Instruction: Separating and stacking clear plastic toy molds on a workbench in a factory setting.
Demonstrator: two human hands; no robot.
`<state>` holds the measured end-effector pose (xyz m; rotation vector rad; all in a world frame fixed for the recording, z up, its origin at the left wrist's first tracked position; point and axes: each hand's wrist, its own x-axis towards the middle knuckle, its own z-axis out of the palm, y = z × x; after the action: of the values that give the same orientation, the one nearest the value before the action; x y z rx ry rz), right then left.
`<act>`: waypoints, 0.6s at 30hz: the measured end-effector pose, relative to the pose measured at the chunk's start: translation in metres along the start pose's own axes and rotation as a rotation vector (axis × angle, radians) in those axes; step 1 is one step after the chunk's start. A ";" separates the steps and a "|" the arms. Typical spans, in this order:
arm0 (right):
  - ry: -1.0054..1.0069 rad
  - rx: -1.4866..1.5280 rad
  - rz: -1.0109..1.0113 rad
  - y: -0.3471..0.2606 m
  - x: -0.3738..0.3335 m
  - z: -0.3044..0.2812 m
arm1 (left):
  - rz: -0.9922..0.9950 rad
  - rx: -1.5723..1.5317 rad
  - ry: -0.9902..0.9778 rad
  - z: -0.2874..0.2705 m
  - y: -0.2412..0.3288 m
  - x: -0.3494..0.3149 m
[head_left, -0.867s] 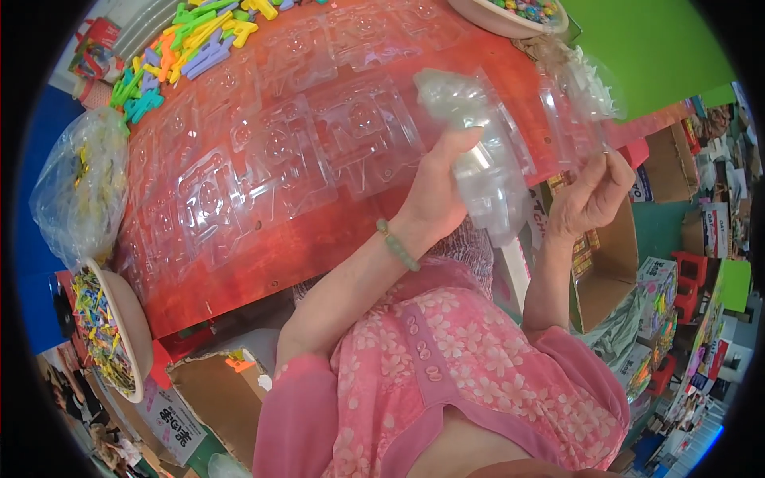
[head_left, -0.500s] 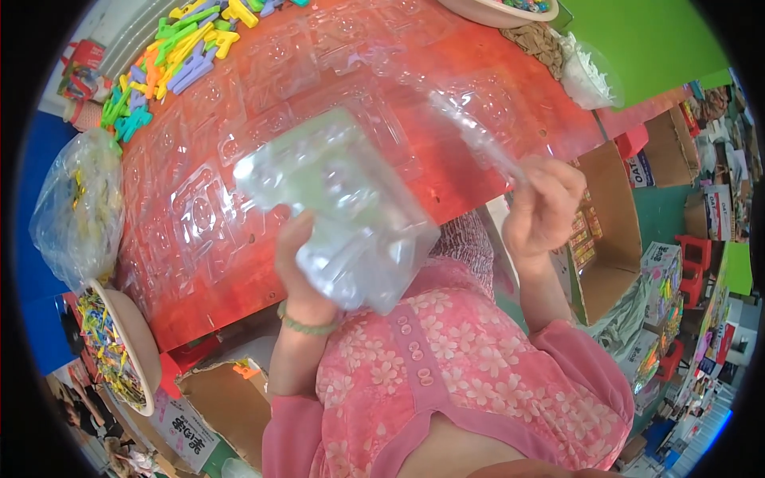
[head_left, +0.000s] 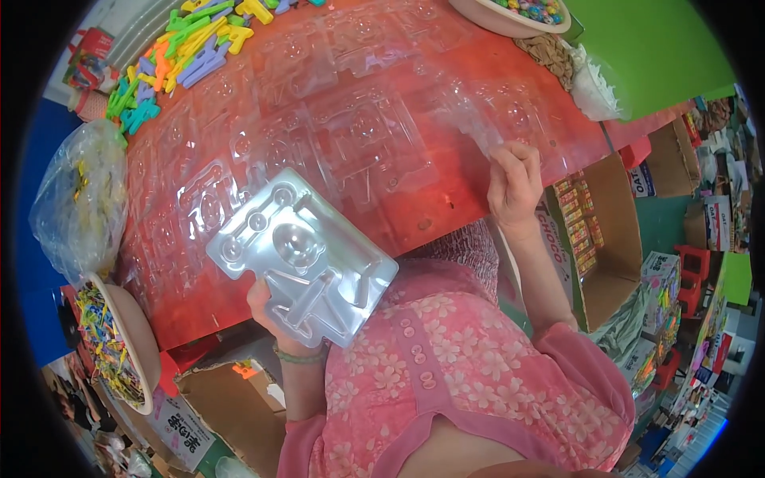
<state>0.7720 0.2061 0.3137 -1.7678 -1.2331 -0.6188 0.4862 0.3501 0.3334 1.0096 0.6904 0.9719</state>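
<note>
A stack of clear plastic blister trays [head_left: 374,267] with moulded hollows rests in my left hand [head_left: 275,315], whose thumb lies over its near left edge. The stack is tilted in front of my body, at the near edge of the red table. To the right, my right hand [head_left: 515,187] pinches the near corner of a single clear blister tray [head_left: 470,119]. That tray is smeared by motion and hard to tell from the table below it. Rows of other clear blister trays [head_left: 362,127] lie across the red tabletop [head_left: 414,195].
Colourful plastic toy pieces [head_left: 195,44] are heaped at the far left. A clear bag [head_left: 80,203] and a basin of small coloured pieces [head_left: 131,342] stand left. A bowl of colourful balls [head_left: 518,24] is at the far edge. Open cardboard boxes [head_left: 610,239] flank me.
The stack in my left hand has moved down and left and now shows its moulded face steadily. My right hand has shifted slightly left with its single tray.
</note>
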 end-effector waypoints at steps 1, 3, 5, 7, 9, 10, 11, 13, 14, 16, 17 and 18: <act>-0.039 -0.029 -0.015 0.003 0.002 0.000 | 0.001 -0.001 0.001 -0.002 -0.001 -0.001; -0.120 -0.031 0.007 0.006 0.004 0.002 | -0.008 -0.036 0.052 -0.004 -0.003 -0.004; -0.240 -0.078 -0.070 0.009 0.006 0.004 | -0.018 -0.080 0.042 -0.003 -0.002 -0.005; -0.263 -0.098 -0.085 0.008 0.011 0.003 | -0.030 -0.123 0.027 -0.001 0.001 -0.006; -0.285 -0.122 -0.095 0.008 0.012 0.004 | -0.158 -0.368 0.063 0.002 0.005 -0.006; -0.320 -0.108 -0.088 0.010 0.012 0.006 | -0.162 -0.367 0.057 0.007 0.008 -0.006; -0.355 -0.095 -0.081 0.012 0.011 0.007 | -0.199 -0.442 0.073 0.012 0.012 -0.005; -0.370 -0.100 -0.104 0.015 0.012 0.005 | -0.245 -0.510 0.076 0.013 0.010 -0.004; -0.391 -0.098 -0.136 0.015 0.013 0.004 | -0.139 -0.282 0.057 0.004 0.002 -0.005; -0.409 -0.095 -0.140 0.015 0.015 0.002 | -0.038 -0.055 0.018 -0.004 -0.005 -0.006; -0.430 -0.081 -0.156 0.015 0.015 0.000 | 0.000 0.016 0.048 -0.005 -0.007 -0.006; -0.480 -0.054 -0.132 0.016 0.013 -0.001 | 0.042 0.087 0.084 -0.004 -0.008 -0.005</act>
<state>0.7921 0.2099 0.3183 -1.9588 -1.6795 -0.3076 0.4832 0.3454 0.3245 1.0680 0.7892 1.0329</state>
